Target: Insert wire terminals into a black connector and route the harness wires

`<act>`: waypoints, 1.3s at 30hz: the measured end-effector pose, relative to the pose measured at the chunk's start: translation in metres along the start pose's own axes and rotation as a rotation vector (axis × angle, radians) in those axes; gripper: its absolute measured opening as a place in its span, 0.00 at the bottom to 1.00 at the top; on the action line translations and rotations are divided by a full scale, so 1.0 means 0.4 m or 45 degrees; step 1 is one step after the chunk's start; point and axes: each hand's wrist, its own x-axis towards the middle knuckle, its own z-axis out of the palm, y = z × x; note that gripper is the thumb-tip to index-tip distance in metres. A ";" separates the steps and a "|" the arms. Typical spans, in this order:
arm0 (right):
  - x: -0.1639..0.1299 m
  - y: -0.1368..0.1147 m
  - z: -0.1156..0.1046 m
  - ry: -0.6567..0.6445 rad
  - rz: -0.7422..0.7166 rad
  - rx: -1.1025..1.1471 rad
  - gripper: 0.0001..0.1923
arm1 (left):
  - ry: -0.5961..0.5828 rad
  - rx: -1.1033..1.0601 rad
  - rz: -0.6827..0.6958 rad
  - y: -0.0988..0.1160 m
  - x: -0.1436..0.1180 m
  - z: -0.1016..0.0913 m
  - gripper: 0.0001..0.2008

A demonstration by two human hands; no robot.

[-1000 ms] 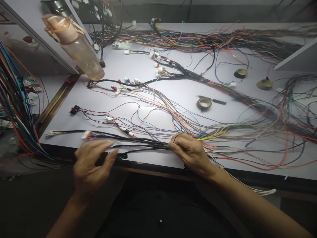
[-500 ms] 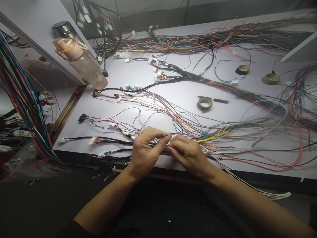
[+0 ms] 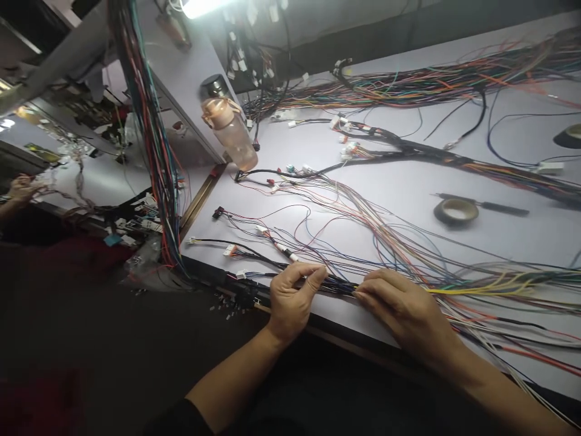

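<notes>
The white desk (image 3: pixel 408 194) bore a slim black-wrapped wire bundle (image 3: pixel 338 283) near its edge. The right hand (image 3: pixel 403 300) pinched it; whether the left hand (image 3: pixel 290 300) held anything was unclear. Tugging risked snagging thin multicoloured wires (image 3: pixel 385 233).

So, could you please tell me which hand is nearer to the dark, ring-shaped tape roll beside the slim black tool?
The right hand. It is below and left of the tape roll in the picture; the left hand is farther left, past the right hand.
</notes>
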 end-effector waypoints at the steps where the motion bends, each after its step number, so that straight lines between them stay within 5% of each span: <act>1: 0.000 0.001 0.001 0.001 0.001 -0.009 0.06 | 0.011 -0.004 0.015 -0.003 -0.002 0.000 0.04; 15: 0.057 -0.051 0.019 -0.007 -0.146 -0.185 0.09 | 0.011 -0.043 0.081 -0.010 -0.007 -0.010 0.05; 30: 0.057 -0.035 0.067 0.020 0.008 0.154 0.10 | -0.104 -0.099 0.199 0.021 -0.001 -0.045 0.08; 34: 0.055 -0.031 0.065 0.049 0.018 0.192 0.12 | 0.104 -0.242 0.136 0.040 0.117 -0.102 0.09; 39: 0.057 -0.028 0.060 0.030 -0.041 0.222 0.12 | 0.542 -0.866 -0.391 0.030 0.392 -0.148 0.11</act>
